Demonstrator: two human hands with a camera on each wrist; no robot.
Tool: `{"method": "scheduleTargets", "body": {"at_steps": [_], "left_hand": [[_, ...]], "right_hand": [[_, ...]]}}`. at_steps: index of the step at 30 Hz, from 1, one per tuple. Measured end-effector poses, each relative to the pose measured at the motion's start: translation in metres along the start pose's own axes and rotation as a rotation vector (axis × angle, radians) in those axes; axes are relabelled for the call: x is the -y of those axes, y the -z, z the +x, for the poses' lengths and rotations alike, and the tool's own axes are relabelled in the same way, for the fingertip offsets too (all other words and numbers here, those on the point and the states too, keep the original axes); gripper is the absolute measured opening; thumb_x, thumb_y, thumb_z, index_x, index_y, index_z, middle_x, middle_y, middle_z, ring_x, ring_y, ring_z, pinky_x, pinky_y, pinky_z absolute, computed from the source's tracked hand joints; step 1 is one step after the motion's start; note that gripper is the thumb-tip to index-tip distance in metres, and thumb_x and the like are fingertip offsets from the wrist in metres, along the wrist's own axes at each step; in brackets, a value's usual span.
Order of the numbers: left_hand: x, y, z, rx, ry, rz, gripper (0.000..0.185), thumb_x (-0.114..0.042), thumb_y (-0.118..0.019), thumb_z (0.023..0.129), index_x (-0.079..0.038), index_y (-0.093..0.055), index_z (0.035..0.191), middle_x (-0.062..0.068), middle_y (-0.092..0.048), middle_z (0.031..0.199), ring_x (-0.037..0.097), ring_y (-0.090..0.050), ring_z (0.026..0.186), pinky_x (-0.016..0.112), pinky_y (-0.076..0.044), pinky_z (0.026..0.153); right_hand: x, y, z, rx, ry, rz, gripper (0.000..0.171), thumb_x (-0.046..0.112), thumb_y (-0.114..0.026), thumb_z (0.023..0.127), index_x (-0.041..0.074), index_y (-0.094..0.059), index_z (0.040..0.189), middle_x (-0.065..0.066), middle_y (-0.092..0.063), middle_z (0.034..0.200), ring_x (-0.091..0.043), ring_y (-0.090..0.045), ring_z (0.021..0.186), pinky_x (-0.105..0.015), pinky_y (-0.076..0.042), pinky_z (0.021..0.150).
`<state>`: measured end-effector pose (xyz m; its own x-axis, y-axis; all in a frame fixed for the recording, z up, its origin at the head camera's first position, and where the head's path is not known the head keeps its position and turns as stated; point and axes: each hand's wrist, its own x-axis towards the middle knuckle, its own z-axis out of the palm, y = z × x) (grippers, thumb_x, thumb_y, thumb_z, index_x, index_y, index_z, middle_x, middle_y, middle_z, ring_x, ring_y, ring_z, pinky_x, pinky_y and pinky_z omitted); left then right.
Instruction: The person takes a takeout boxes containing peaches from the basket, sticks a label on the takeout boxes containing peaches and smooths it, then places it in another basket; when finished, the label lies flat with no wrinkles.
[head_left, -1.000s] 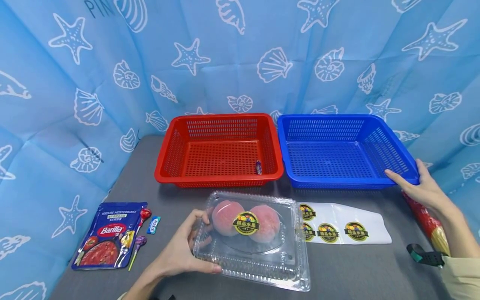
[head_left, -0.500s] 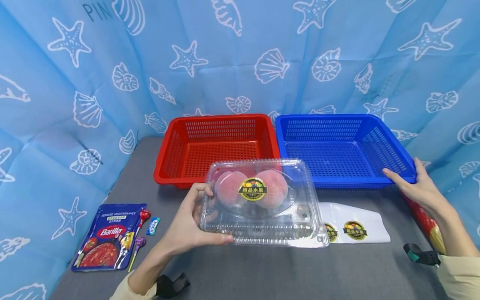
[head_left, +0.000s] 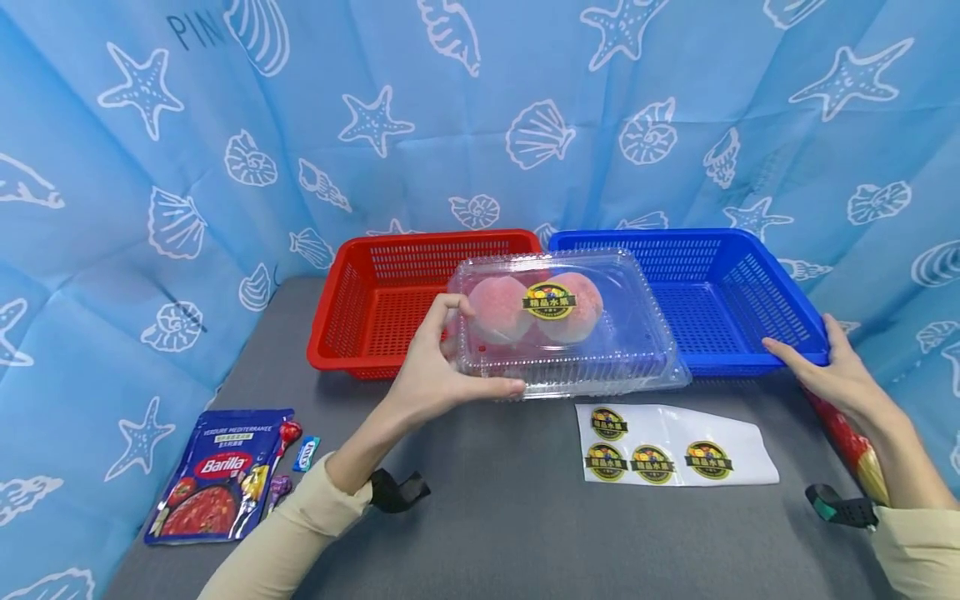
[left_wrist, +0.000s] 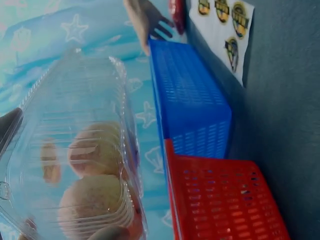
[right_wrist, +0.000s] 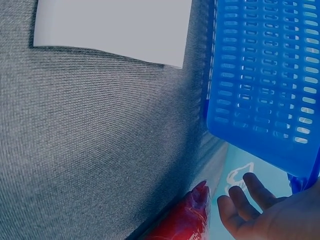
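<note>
A clear plastic fruit box (head_left: pixel 637 333) with two pink peaches (head_left: pixel 501 310) inside is held up tilted, over the front of the two baskets. My left hand (head_left: pixel 442 358) grips its left end, thumb along the front edge. In the left wrist view the box (left_wrist: pixel 75 100) fills the left side. My right hand (head_left: pixel 836 375) holds the front right corner of the blue basket (head_left: pixel 697 365), thumb over the rim. Several of its fingers (right_wrist: pixel 240 202) hang loosely outside the basket in the right wrist view. The red basket (head_left: pixel 360 363) stands left, beside the blue one.
A white sticker sheet (head_left: pixel 675 425) lies before the blue basket. At left are a Barilla pouch (head_left: pixel 217 475), a red lollipop (head_left: pixel 289 432), a purple lollipop (head_left: pixel 280 487) and a small blue-white packet (head_left: pixel 306 454). A red and gold package (head_left: pixel 851 442) lies under the right forearm.
My left hand has lifted the fruit box off the table and moved it forward and right, uncovering the sticker sheet. My right hand has stayed at the blue basket's corner.
</note>
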<state>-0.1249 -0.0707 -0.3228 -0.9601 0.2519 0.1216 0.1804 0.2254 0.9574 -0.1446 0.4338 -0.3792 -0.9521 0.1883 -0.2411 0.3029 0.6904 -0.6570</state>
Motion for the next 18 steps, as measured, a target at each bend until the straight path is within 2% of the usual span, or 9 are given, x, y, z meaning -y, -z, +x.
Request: {"method": "scheduleTargets", "body": {"at_steps": [5,10,13,18], "left_hand": [[0.0,-0.016,0.024,-0.039,-0.024,0.103,0.075,-0.033,-0.093,0.068,-0.028,-0.043,0.124,-0.005,-0.051,0.135,0.017,-0.047,0.132,0.056,-0.052,0.102],[0.004,-0.032,0.045,-0.015,-0.056,0.094,0.075,-0.034,-0.093,0.068,-0.024,-0.043,0.122,-0.004,-0.055,0.131,0.016,-0.051,0.128,0.055,-0.05,0.106],[0.007,-0.044,0.057,0.0,-0.05,0.082,0.075,-0.034,-0.093,0.069,-0.022,-0.042,0.124,-0.003,-0.056,0.132,0.017,-0.053,0.127,0.054,-0.051,0.106],[0.007,-0.066,0.075,-0.025,-0.033,0.124,0.077,-0.038,-0.093,0.068,-0.024,-0.042,0.124,0.002,-0.057,0.134,0.019,-0.054,0.127,0.05,-0.054,0.102]], "right_hand": [[-0.003,0.0,0.002,-0.003,0.004,0.001,0.107,0.058,-0.042,0.102,-0.003,0.031,0.152,-0.047,0.018,0.155,-0.069,0.009,0.144,-0.081,-0.005,0.114],[-0.006,0.001,0.005,-0.011,0.004,0.009,0.108,0.058,-0.043,0.102,-0.002,0.03,0.153,-0.048,0.015,0.155,-0.07,0.007,0.143,-0.082,-0.006,0.113],[-0.008,0.001,0.005,-0.022,-0.001,0.004,0.109,0.059,-0.044,0.101,-0.002,0.029,0.153,-0.049,0.014,0.155,-0.069,0.005,0.144,-0.081,-0.007,0.114],[-0.007,0.001,0.005,-0.025,0.0,0.01,0.108,0.058,-0.045,0.102,-0.003,0.028,0.154,-0.049,0.01,0.156,-0.069,0.001,0.144,-0.081,-0.009,0.114]]}}
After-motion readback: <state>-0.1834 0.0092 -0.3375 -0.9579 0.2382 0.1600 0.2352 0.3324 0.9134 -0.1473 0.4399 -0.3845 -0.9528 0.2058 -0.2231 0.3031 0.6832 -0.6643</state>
